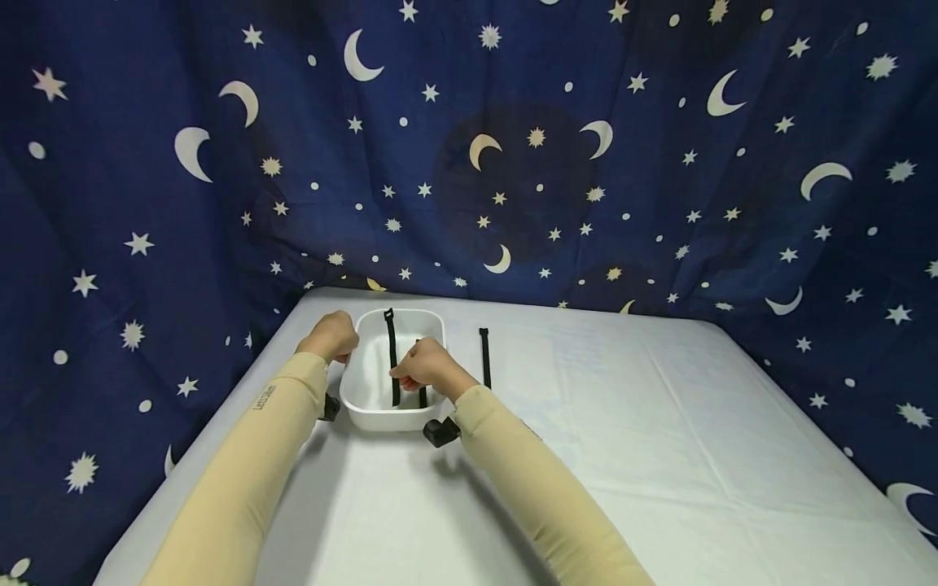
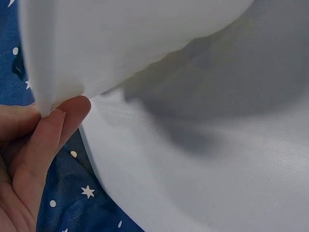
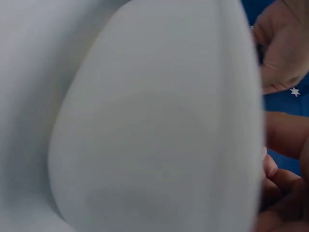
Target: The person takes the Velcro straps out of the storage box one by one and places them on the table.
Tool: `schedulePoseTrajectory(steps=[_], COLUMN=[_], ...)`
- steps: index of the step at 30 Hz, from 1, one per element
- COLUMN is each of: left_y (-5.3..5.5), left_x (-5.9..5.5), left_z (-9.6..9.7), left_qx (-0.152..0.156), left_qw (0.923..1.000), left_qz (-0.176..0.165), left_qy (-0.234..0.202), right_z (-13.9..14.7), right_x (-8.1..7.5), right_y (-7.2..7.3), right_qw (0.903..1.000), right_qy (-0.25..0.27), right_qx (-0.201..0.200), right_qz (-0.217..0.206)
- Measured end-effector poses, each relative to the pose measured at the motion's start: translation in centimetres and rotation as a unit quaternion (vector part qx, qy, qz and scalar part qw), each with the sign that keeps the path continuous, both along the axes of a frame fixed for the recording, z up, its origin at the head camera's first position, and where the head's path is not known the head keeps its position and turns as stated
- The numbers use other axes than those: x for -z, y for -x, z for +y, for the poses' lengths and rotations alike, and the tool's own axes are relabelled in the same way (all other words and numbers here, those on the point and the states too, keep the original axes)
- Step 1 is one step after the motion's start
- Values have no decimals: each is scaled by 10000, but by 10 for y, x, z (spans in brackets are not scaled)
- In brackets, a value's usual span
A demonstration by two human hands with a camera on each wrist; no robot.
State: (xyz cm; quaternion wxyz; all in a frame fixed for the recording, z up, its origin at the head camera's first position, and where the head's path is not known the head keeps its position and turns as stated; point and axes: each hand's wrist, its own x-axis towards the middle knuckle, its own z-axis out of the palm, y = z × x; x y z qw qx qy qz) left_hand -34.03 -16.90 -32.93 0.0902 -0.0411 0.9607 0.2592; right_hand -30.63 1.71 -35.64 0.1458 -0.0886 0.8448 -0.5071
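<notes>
A white plastic tub [image 1: 392,420] stands on the table; my left hand [image 1: 331,335] pinches its left rim between thumb and fingers, as the left wrist view shows close up. Over the tub's inside, my right hand [image 1: 428,366] has its curled fingertips on a black cable strap [image 1: 392,338] with a slotted head, pinching it below its middle. That strap runs lengthwise, its head overlapping the back rim. Partly covered by the right hand, a second black strap [image 1: 422,397] lies in the tub. In the right wrist view the tub wall [image 3: 154,116] hides the right fingertips.
Another black strap [image 1: 485,358] lies on the white-covered table [image 1: 659,431] right of the tub, its near end hidden by the right forearm. Behind and beside the table hangs a dark blue curtain [image 1: 410,146] with moons and stars.
</notes>
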Motion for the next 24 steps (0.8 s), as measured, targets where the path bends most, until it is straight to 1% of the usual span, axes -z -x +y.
schedulePoseTrajectory(steps=[3, 5, 12, 16, 21, 24], left_y=[0, -1, -4, -3, -2, -2], left_x=[0, 0, -2, -1, -1, -3], left_z=[1, 1, 4, 5, 4, 5], left_qx=[1, -17, -62, -78, -69, -61], left_qw=[10000, 10000, 10000, 9999, 9998, 9998], left_qz=[-13, -34, -61, -71, -111, -152], left_qy=[4, 18, 33, 93, 153, 149], right_z=[8, 15, 47, 67, 95, 113], right_x=[-5, -9, -14, -15, -16, -16], right_y=[1, 2, 11, 15, 21, 22], right_qw=[10000, 10000, 9985, 9966, 9943, 9933], right_qy=[18, 71, 232, 361, 531, 504], right_qx=[-61, 0, 438, 675, 821, 917], right_qz=[-3, -33, -233, -303, -422, -499])
